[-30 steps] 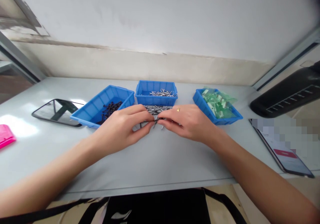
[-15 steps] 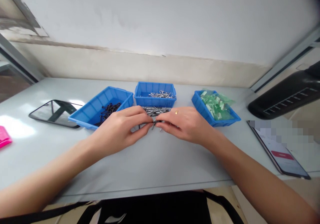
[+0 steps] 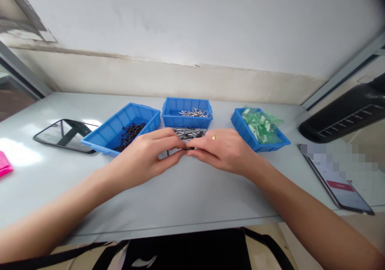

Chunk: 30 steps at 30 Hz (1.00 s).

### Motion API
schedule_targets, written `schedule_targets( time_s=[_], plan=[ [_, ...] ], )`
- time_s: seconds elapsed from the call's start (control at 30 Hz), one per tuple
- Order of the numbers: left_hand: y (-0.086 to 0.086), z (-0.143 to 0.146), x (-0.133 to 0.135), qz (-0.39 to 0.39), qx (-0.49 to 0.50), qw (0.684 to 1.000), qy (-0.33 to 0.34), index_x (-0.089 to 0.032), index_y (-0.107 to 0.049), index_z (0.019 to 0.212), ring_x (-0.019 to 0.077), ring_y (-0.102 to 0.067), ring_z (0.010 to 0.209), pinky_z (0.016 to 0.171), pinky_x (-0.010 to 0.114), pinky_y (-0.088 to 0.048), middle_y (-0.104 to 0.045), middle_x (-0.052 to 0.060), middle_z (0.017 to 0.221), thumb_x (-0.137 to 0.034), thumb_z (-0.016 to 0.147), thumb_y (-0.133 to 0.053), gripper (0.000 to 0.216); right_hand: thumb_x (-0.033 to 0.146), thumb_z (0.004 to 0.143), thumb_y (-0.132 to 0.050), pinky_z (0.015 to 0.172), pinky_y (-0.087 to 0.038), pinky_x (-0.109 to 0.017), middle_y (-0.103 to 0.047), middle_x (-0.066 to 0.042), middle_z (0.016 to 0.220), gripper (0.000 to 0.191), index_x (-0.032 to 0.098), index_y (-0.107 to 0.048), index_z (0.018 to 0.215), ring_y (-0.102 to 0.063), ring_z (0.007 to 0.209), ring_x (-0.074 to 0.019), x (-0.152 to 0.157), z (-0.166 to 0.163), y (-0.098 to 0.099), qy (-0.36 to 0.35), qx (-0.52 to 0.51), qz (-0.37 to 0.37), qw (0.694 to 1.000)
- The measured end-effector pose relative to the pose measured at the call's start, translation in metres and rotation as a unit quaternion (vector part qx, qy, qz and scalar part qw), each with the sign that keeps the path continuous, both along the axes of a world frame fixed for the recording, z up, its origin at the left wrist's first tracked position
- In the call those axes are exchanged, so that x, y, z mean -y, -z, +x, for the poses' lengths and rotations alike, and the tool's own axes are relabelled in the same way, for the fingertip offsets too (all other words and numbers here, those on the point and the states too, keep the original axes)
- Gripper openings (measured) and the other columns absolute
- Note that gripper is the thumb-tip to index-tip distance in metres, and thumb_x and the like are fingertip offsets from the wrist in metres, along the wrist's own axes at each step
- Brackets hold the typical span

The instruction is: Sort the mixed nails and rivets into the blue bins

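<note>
My left hand [image 3: 147, 155] and my right hand [image 3: 224, 147] meet at the middle of the grey table [image 3: 180, 193], fingertips pinched together over a loose pile of silver screws [image 3: 188, 132]. Both hands pinch small metal pieces where they touch; what exactly each holds is mostly hidden by the fingers. A ring sits on my right hand. Behind the pile stands a blue bin of silver screws [image 3: 187, 112]. To its left is a blue bin of black screws [image 3: 123, 128], and to the right a blue bin of green packets [image 3: 259, 127].
A dark phone [image 3: 64, 135] lies face up at the left, with a pink object [image 3: 4, 163] at the far left edge. Another phone [image 3: 339, 181] with a lit screen lies at the right edge. A black device [image 3: 345, 113] sits at the back right. A wall closes the table's back.
Both hands stay pinched together over the pile, with only tiny finger shifts. The view drifted slightly.
</note>
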<state>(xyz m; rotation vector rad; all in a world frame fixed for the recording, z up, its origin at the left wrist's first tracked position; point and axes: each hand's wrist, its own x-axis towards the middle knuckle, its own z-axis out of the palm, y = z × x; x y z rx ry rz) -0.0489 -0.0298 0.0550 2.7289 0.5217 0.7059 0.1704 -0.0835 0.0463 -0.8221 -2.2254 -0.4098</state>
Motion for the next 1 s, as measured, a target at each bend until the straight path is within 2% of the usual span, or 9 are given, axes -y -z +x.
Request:
schedule_targets(
  time_s=[0.13, 0.33, 0.53, 1.0],
  plan=[
    [-0.0010, -0.0008, 0.0007, -0.003, 0.012, 1.000, -0.011, -0.020, -0.062, 0.094, 0.0118, -0.058, 0.080, 0.072, 0.022, -0.045, -0.060, 0.001, 0.089, -0.019, 0.092, -0.053, 0.009, 0.031, 0.097, -0.050, 0.061, -0.042, -0.022, -0.070, 0.001, 0.070, 0.022, 0.016, -0.066, 0.093, -0.062, 0.061, -0.0092, 0.0007, 0.0006, -0.0036, 0.005, -0.003, -0.031, 1.000],
    [-0.0050, -0.0011, 0.0028, 0.051, 0.055, 0.997, -0.035, -0.019, -0.061, 0.091, 0.0107, -0.058, 0.081, 0.073, 0.021, -0.045, -0.062, -0.001, 0.088, -0.014, 0.089, -0.057, 0.007, 0.034, 0.098, -0.046, 0.062, -0.041, -0.024, -0.071, -0.001, 0.076, 0.027, 0.017, -0.066, 0.093, -0.065, 0.069, -0.0127, -0.0015, 0.0035, -0.0031, 0.047, 0.030, -0.108, 0.993],
    [-0.0060, -0.0002, 0.0031, 0.058, 0.052, 0.997, -0.021, -0.018, -0.063, 0.093, 0.0104, -0.059, 0.082, 0.074, 0.020, -0.046, -0.062, 0.000, 0.090, -0.013, 0.088, -0.057, 0.009, 0.033, 0.099, -0.044, 0.060, -0.038, -0.025, -0.070, -0.001, 0.075, 0.031, 0.017, -0.063, 0.081, -0.063, 0.066, -0.0133, -0.0041, 0.0017, 0.0033, 0.029, 0.062, -0.107, 0.992],
    [-0.0044, -0.0009, 0.0026, 0.062, 0.066, 0.996, -0.024, -0.017, -0.063, 0.090, 0.0108, -0.059, 0.080, 0.072, 0.021, -0.047, -0.063, 0.001, 0.086, -0.015, 0.088, -0.059, 0.005, 0.033, 0.098, -0.044, 0.062, -0.038, -0.026, -0.070, -0.001, 0.076, 0.027, 0.017, -0.064, 0.089, -0.063, 0.068, -0.0141, -0.0040, 0.0004, 0.0029, 0.037, 0.064, -0.161, 0.984]
  ],
)
